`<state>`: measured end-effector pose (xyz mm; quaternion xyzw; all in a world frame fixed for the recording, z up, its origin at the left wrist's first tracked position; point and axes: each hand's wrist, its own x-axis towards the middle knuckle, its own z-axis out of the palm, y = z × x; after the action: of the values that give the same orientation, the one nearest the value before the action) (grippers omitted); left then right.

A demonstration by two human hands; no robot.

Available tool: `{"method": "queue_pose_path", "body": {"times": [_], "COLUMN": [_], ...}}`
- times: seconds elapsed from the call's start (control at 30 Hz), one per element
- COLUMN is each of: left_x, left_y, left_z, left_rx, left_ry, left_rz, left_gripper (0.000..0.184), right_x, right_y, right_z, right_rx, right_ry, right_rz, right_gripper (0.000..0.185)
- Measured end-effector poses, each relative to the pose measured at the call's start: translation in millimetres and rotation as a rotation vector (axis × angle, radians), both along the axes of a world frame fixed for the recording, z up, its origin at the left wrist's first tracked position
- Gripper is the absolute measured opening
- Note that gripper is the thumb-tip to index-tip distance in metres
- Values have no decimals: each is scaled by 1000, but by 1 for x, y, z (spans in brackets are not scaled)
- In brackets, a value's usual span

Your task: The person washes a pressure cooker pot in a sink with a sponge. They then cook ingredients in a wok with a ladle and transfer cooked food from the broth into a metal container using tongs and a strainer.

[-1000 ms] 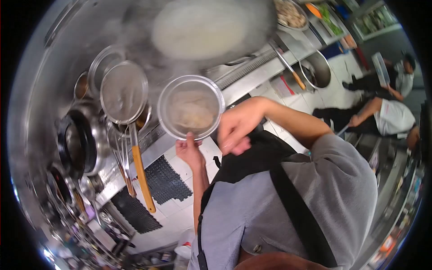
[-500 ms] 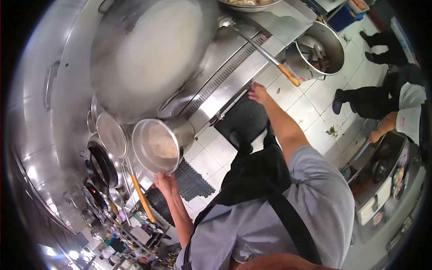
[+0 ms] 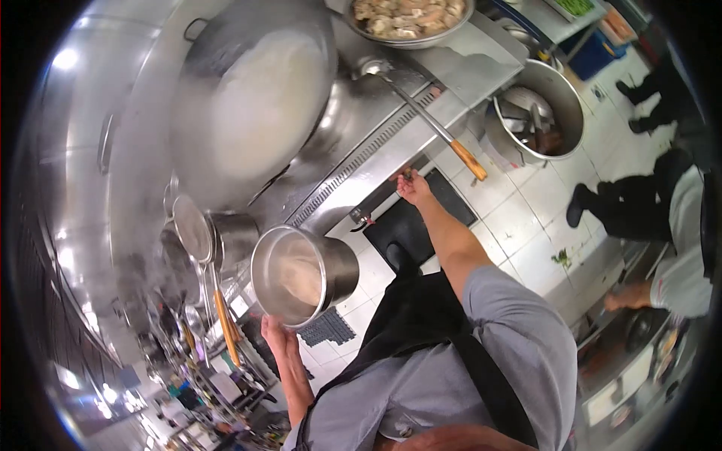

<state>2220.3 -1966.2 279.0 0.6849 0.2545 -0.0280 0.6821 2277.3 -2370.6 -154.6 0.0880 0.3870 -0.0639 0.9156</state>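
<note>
My left hand [image 3: 281, 342] grips the near rim of a deep metal pot [image 3: 343, 272]. The pot is tilted toward me, and a pale tan, cloudy content [image 3: 299, 276] shows inside. My right hand [image 3: 412, 186] reaches below the stove's front edge, its fingers closed around a small dark knob [image 3: 408, 174]. Above the pot, a very large wok [image 3: 197, 83] holds whitish, steaming liquid [image 3: 263, 105]. A long ladle [image 3: 429, 119] with a wooden handle lies across the stove front [image 3: 338, 184], its handle sticking out past the edge.
A bowl of chopped pieces [image 3: 410, 41] sits at the top. Right of the stove stands a tall pot [image 3: 575, 113] with utensils. A strainer [image 3: 193, 229] with a wooden handle is at left. A black mat [image 3: 444, 207] lies on the tiles. Another person [image 3: 681, 210] works at right.
My right hand has shifted in under the stove edge and closed on the knob. The camera view has turned, bringing the bowl further into sight. My left hand still holds the pot.
</note>
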Motion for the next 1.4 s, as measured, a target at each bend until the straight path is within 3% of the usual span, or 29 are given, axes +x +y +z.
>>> {"method": "queue_pose_path", "body": {"times": [0.07,0.17,0.2,0.23,0.27,0.3,0.37,0.47,0.6,0.73,0.8,0.9,0.97,1.03,1.1,1.23,1.3,1.37,1.4], "left_x": [-11,-3,-2,3,5,4,4,-1,-19,-35,-40,-50,-64,-59,-58,-69,-66,-56,-51], "left_y": [23,7,3,1,4,14,45,68,122,161,173,180,193,184,176,194,191,185,187], "left_z": [-11,-1,6,10,11,11,1,-4,-21,-40,-54,-62,-81,-63,-43,-69,-58,-34,-38], "left_rx": [59,48,115,-60,-81,-98,-80,-135,-185,-82,-177,-204,-145,-156,-128,100,116,51,2], "left_ry": [-129,-72,-63,-59,-72,-88,-78,-183,-151,-80,-140,-133,-113,-96,-61,84,102,31,6], "left_rz": [-214,-106,-119,-5,44,94,82,203,293,380,387,413,418,450,531,457,427,423,421], "left_gripper": [22,24,25,27,21,16,9,20,21,21,13,22,23,21,19,13,12,10,10], "right_x": [-3,-33,-48,-63,-77,-81,-75,-33,33,59,66,75,83,107,123,145,146,135,130], "right_y": [8,9,12,14,15,17,28,64,138,172,190,307,400,493,573,653,666,656,640], "right_z": [14,71,74,72,81,107,168,261,400,446,455,491,479,450,427,393,395,441,459], "right_rx": [34,-83,-263,-443,-545,-696,-912,-1255,-1282,-1396,-1442,-1176,-450,-103,-113,-195,-222,-274,-299], "right_ry": [27,183,180,161,126,154,96,-161,-589,-710,-763,-1173,-1103,-940,-583,-529,-448,-306,-374], "right_rz": [-35,153,342,545,685,896,1059,1052,1058,1202,1312,1697,1541,1467,1466,1328,1158,928,902], "right_gripper": [41,33,32,34,34,36,29,23,28,28,27,31,41,55,59,56,49,40,36]}}
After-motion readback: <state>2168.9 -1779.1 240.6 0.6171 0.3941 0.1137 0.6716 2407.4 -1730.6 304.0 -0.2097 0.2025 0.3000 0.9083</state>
